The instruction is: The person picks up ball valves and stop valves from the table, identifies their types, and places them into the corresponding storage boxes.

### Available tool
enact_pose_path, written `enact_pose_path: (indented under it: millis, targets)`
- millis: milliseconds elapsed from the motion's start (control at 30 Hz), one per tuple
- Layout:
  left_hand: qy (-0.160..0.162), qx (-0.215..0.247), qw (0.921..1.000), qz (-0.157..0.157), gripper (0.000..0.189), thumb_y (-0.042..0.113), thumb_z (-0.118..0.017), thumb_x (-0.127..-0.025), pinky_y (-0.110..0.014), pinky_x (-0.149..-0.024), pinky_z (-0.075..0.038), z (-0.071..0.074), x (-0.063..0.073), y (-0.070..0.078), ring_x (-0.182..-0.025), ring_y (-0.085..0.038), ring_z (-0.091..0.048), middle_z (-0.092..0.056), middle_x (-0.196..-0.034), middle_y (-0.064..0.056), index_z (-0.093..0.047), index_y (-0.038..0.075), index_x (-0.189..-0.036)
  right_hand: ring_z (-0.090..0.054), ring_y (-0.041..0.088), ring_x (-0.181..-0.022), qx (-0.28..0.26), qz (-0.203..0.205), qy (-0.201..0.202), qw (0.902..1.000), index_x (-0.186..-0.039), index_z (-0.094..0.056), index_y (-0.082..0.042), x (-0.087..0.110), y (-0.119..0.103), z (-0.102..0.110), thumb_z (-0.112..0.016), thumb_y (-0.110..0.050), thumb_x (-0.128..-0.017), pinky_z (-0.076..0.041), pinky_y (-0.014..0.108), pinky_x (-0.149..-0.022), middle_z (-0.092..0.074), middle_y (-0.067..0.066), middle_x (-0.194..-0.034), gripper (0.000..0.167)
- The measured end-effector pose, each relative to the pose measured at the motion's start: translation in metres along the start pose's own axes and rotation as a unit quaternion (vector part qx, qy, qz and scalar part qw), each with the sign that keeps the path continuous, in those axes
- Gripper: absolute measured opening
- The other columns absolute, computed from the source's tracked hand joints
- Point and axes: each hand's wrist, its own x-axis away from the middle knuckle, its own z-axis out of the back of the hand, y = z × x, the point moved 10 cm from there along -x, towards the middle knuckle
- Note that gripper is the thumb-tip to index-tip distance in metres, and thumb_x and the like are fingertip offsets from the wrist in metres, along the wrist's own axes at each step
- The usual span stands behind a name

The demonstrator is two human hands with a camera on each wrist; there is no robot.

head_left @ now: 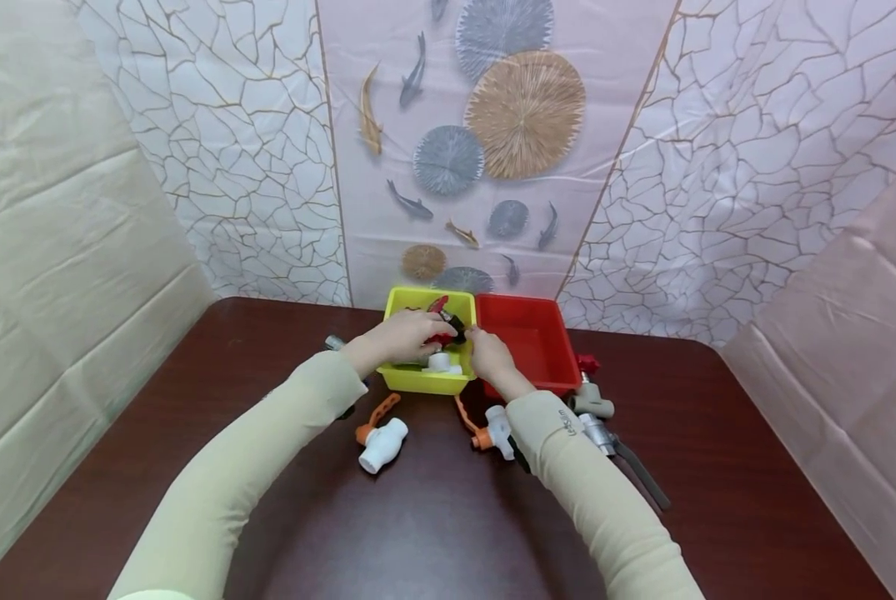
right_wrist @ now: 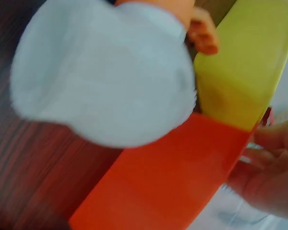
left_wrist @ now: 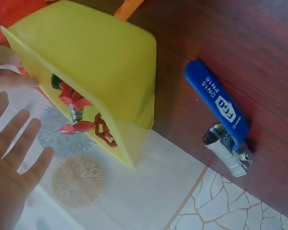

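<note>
Left hand [head_left: 406, 333] spread above a red-handled valve [left_wrist: 75, 99]

We saw it inside the yellow bin [left_wrist: 91, 52], just past the left hand's straight, loose fingertips, its stem [left_wrist: 76, 115] pointing roughly their way, wing handle [left_wrist: 77, 128] nearest. The bin's wall hid its far end. The right hand's [head_left: 490, 354] fingers bent beside the red bin [head_left: 526, 354]; whether they gripped, we couldn't tell. A white ball valve [right_wrist: 101, 81] blocked our right wrist view.

I see the left arm [head_left: 237, 467] and right arm [head_left: 598, 500] stretched forward.
The left hand [head_left: 404, 335] is spread out; the right hand [head_left: 491, 357] is bent, close by.
</note>
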Motion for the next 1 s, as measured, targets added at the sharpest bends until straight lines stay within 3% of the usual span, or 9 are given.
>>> enact_pose_path:
  millis: [133, 333, 367, 433, 500, 567, 667, 733, 1000]
  targets:
    - [0.009, 0.004, 0.9999, -0.008, 0.031, 0.016, -0.057, -0.093, -0.039, -0.091, -0.05, 0.002, 0.009, 0.006, -0.107, -0.023, -0.061, -0.063, -0.12, -0.008, -0.061, 0.011, -0.124, -0.055, 0.031, -0.117, 0.039, -0.006, -0.022, 0.999, -0.142, -0.041, -0.003, 0.001, 0.0, 0.002, -0.048, 0.003, -0.09, -0.05, 0.032, -0.074, -0.033, 0.013, -0.152, 0.052]
    - [0.011, 0.032, 0.9992, 0.022, 0.031, 0.021, -0.058, -0.094, -0.04, -0.091, -0.049, -0.004, 0.029, 0.0, -0.105, -0.022, -0.062, -0.064, -0.119, -0.007, -0.061, 0.013, -0.124, -0.047, 0.033, -0.127, -0.007, 0.023, -0.026, 0.9994, -0.141, -0.04, 0.001, 0.009, 0.002, 0.015, -0.046, 0.002, -0.092, -0.049, 0.038, -0.09, -0.036, 0.019, -0.148, 0.049]
    - [0.013, 0.037, 0.9989, 0.025, 0.031, 0.02, -0.058, -0.094, -0.04, -0.091, -0.049, -0.004, 0.033, -0.002, -0.105, -0.022, -0.062, -0.064, -0.118, -0.007, -0.061, 0.013, -0.123, -0.051, 0.032, -0.123, -0.009, 0.03, -0.026, 0.9992, -0.14, -0.042, 0.002, 0.01, 0.003, 0.016, -0.047, 0.0, -0.093, -0.048, 0.038, -0.091, -0.04, 0.02, -0.146, 0.047]
    - [0.022, 0.039, 0.9986, 0.029, 0.031, 0.021, -0.058, -0.094, -0.04, -0.09, -0.05, -0.004, 0.039, -0.003, -0.103, -0.022, -0.062, -0.064, -0.118, -0.007, -0.062, 0.012, -0.123, -0.061, 0.027, -0.094, -0.017, 0.035, -0.029, 0.9988, -0.138, -0.044, 0.001, 0.014, 0.004, 0.017, -0.049, -0.003, -0.094, -0.05, 0.036, -0.083, -0.047, 0.02, -0.14, 0.044]
    - [0.034, 0.04, 0.9982, 0.028, 0.031, 0.02, -0.058, -0.094, -0.04, -0.088, -0.05, -0.002, 0.046, -0.003, -0.103, -0.023, -0.062, -0.064, -0.118, -0.006, -0.062, 0.013, -0.123, -0.049, 0.02, -0.063, -0.021, 0.037, -0.027, 0.9987, -0.135, -0.048, 0.001, 0.017, 0.006, 0.018, -0.05, -0.006, -0.094, -0.046, 0.031, -0.067, -0.057, 0.021, -0.127, 0.042]
    - [0.043, 0.045, 0.9978, 0.024, 0.029, 0.019, -0.058, -0.094, -0.04, -0.085, -0.052, -0.001, 0.053, -0.002, -0.1, -0.022, -0.063, -0.064, -0.117, -0.006, -0.062, 0.013, -0.122, -0.034, 0.016, -0.055, -0.029, 0.039, -0.02, 0.9986, -0.132, -0.052, 0.0, 0.021, 0.007, 0.019, -0.051, -0.007, -0.094, -0.039, 0.03, -0.061, -0.06, 0.02, -0.121, 0.039]
    - [0.053, 0.049, 0.9972, 0.02, 0.028, 0.017, -0.059, -0.093, -0.039, -0.082, -0.052, 0.0, 0.064, -0.002, -0.099, -0.022, -0.063, -0.065, -0.116, -0.005, -0.063, 0.015, -0.12, -0.05, 0.017, -0.063, -0.038, 0.047, 0.001, 0.9981, -0.126, -0.057, 0.0, 0.029, 0.005, 0.022, -0.053, -0.007, -0.093, -0.048, 0.033, -0.068, -0.064, 0.018, -0.115, 0.034]
    - [0.058, 0.051, 0.9968, 0.021, 0.028, 0.016, -0.059, -0.093, -0.04, -0.08, -0.052, 0.001, 0.071, -0.003, -0.097, -0.022, -0.064, -0.065, -0.114, -0.006, -0.064, 0.015, -0.12, -0.061, 0.022, -0.081, -0.039, 0.062, 0.016, 0.9971, -0.122, -0.059, 0.0, 0.036, 0.003, 0.025, -0.053, -0.006, -0.092, -0.052, 0.039, -0.079, -0.063, 0.016, -0.119, 0.031]
    - [0.094, 0.054, 0.9928, 0.049, 0.03, 0.019, -0.061, -0.091, -0.042, -0.084, -0.051, 0.01, 0.11, -0.008, -0.103, -0.023, -0.062, -0.065, -0.115, -0.006, -0.063, 0.013, -0.121, -0.063, 0.029, -0.101, -0.057, 0.105, 0.051, 0.9915, -0.115, -0.063, 0.0, 0.056, 0.007, 0.042, -0.054, -0.004, -0.09, -0.051, 0.044, -0.087, -0.066, 0.016, -0.115, 0.027]
